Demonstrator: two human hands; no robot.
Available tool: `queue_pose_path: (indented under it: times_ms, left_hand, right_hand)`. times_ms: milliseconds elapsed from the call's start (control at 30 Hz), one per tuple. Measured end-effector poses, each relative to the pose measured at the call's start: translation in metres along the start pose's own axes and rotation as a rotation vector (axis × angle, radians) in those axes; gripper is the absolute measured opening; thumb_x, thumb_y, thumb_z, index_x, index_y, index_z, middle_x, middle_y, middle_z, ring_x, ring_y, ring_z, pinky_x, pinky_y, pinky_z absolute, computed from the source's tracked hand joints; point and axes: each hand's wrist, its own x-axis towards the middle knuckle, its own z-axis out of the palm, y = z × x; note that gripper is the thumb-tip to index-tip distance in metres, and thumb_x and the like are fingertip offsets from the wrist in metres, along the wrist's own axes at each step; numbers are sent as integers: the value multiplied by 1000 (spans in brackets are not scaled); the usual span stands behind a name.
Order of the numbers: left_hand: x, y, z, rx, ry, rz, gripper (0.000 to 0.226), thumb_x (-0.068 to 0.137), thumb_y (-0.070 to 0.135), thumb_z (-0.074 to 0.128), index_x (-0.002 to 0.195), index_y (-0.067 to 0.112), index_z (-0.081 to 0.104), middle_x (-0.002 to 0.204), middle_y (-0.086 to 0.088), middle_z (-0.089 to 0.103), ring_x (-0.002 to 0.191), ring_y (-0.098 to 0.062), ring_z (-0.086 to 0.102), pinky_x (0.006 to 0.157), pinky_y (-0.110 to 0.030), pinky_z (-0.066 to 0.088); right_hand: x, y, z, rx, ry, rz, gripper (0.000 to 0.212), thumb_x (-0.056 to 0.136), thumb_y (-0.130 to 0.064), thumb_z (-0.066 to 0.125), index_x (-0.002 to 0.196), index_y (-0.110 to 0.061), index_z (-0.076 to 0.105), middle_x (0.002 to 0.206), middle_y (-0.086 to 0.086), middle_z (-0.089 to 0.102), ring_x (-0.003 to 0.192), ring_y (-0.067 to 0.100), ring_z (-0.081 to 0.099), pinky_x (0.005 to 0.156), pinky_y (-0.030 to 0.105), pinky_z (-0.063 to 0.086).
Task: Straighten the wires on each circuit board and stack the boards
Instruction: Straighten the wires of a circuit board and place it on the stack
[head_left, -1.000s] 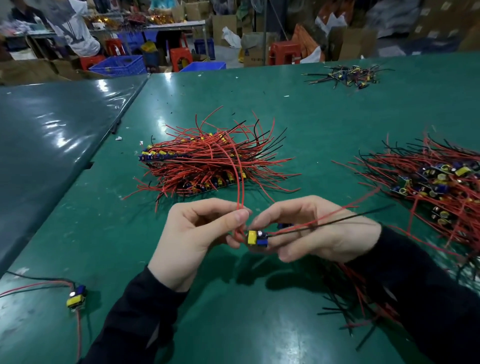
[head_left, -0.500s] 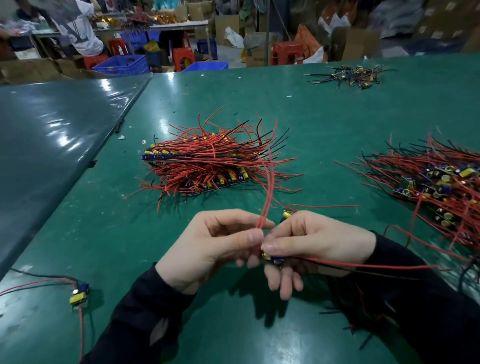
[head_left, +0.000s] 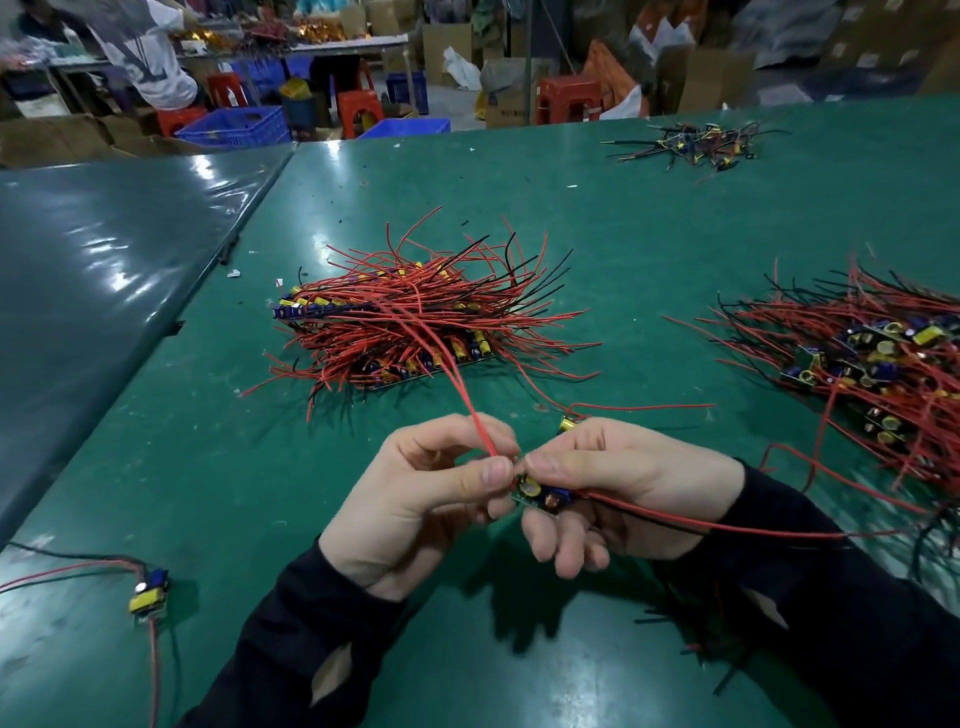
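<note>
Now circuit board pinched between right hand fingers; red wires in left hand

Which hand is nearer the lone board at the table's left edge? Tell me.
Left. The left hand sits right of the lone board across bare table; the right hand lies farther right.

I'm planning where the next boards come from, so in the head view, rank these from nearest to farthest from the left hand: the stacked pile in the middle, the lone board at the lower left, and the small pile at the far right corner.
From the left hand:
1. Stacked pile, just beyond it, mid-table.
2. Lone board, lower left near the table edge.
3. Small pile, far right corner.
</note>
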Motion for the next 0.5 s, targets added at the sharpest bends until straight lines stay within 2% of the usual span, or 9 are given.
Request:
queue_pose_path:
  times_ms: [133, 300, 367, 500]
  left_hand:
    - [3, 0, 4, 77, 203, 126, 26, 37, 8, 85, 60, 11, 73, 56, -1, 64, 47, -10, 57, 48, -16, 47]
    - [6, -5, 9, 260, 398, 303, 14, 49, 14, 77, 60, 8, 73, 57, -5, 64, 46, -13, 52, 47, -18, 45]
    - [8, -7, 9, 301, 428, 290, 10, 53, 11, 75, 62, 7, 72, 58, -6, 65, 46, -12, 52, 47, -18, 45]
    - [8, -5, 7, 256, 384, 199, 15, 59, 7, 70, 74, 7, 74, 61, -9, 66, 47, -10, 54, 48, -16, 45]
  right_hand:
    - [2, 0, 1, 32, 76, -81, 35, 80, -32, 57, 94, -1, 61, 69, 2, 72, 56, 7, 68, 44, 12, 47]
    - [7, 4, 6, -96, 207, -166, 25, 80, -26, 55, 90, -5, 63, 72, 6, 71, 61, 13, 70, 50, 16, 50]
    - [10, 5, 8, -158, 265, -183, 22, 80, -25, 55, 85, -6, 63, 70, 7, 71, 60, 14, 69, 50, 17, 50]
    - [10, 5, 8, -200, 306, -189, 16, 88, -14, 52, 79, -8, 63, 66, 8, 70, 57, 17, 69, 49, 18, 50]
